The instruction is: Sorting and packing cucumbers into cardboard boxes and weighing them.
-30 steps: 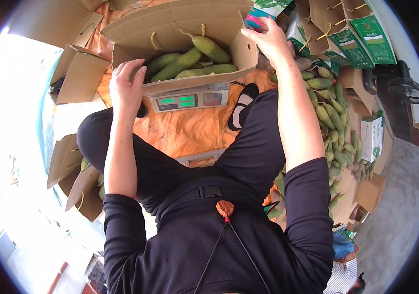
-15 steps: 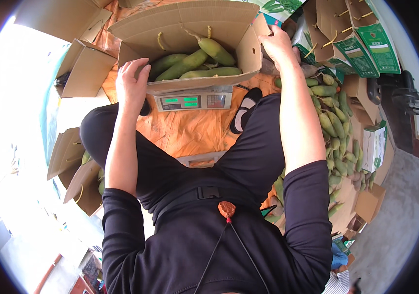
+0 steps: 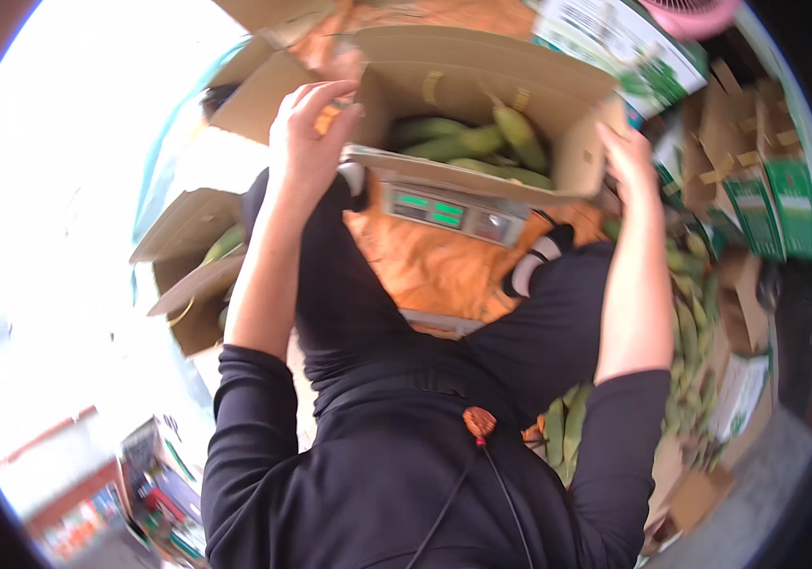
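Note:
An open cardboard box (image 3: 482,79) holding several long green radishes (image 3: 468,142) sits on a digital scale (image 3: 458,212) with lit green displays. My left hand (image 3: 304,142) is at the box's left end, its thumb and fingers curved and apart, with orange floor covering showing between them. Whether its fingertips touch the cardboard is blurred. At the opposite end, my right hand (image 3: 632,163) grips the edge of the box's side flap, fingers partly hidden. The radishes lie loosely inside, and yellow rope handles (image 3: 432,87) show on the far wall.
To the right lies a heap of green radishes (image 3: 691,327). Green-printed cartons (image 3: 757,204) stand beyond it, near a pink fan (image 3: 693,14). Open boxes (image 3: 193,228) line the left side. Orange sheeting (image 3: 425,270) covers the floor between my feet.
The view has swung, so the box and scale appear farther right and tilted. My left hand's fingers have parted from the box's left edge; my right hand stays on the right flap.

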Motion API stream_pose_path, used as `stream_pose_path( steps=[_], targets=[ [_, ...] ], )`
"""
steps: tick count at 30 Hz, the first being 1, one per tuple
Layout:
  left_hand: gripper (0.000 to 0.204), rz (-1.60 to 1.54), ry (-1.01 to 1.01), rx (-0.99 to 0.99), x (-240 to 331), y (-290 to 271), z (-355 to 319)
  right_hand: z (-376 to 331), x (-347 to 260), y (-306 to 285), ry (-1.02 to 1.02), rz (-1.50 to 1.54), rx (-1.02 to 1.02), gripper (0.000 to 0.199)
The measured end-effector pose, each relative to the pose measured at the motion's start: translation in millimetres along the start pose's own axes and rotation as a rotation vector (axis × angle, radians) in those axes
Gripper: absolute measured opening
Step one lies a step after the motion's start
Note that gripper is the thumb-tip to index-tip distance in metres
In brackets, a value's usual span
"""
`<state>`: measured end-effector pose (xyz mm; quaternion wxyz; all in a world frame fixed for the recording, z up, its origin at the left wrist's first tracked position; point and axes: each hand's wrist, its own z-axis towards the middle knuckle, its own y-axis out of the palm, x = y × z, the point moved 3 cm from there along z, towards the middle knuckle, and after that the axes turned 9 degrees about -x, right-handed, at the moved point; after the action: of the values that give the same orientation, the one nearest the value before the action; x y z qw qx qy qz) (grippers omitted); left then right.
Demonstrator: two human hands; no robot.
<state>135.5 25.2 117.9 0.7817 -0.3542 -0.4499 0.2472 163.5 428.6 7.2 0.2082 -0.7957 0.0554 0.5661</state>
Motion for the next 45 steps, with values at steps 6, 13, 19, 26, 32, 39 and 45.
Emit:
stream_pose_path(
  steps=[6, 13, 19, 26, 32, 39, 45],
  targets=[
    [0.025, 0.158, -0.302, 0.08, -44, -68, -68, 5, 6, -11, 0.203, -0.175, -0.062, 0.042],
    [0.023, 0.318, -0.6, 0.001, -102, -85, -225, 10, 10, -15, 0.211, -0.147, -0.1, 0.046],
    [0.048, 0.328, -1.016, -0.333, -137, -27, -307, 10, 10, -13, 0.199, -0.138, -0.109, 0.044],
    [0.035, 0.35, -1.095, -0.426, -159, -6, -310, 9, 13, -9, 0.201, -0.128, -0.116, 0.039],
    [0.028, 0.392, -0.929, -0.543, -149, -19, -359, 11, 15, -11, 0.203, -0.169, -0.143, 0.038],
    [0.022, 0.486, -0.766, -0.968, -91, -63, -516, 21, 22, -16, 0.182, -0.193, -0.149, 0.035],
    [0.021, 0.462, -0.873, -1.26, -28, -82, -599, 9, 16, -14, 0.199, -0.179, -0.165, 0.04]
  ],
)
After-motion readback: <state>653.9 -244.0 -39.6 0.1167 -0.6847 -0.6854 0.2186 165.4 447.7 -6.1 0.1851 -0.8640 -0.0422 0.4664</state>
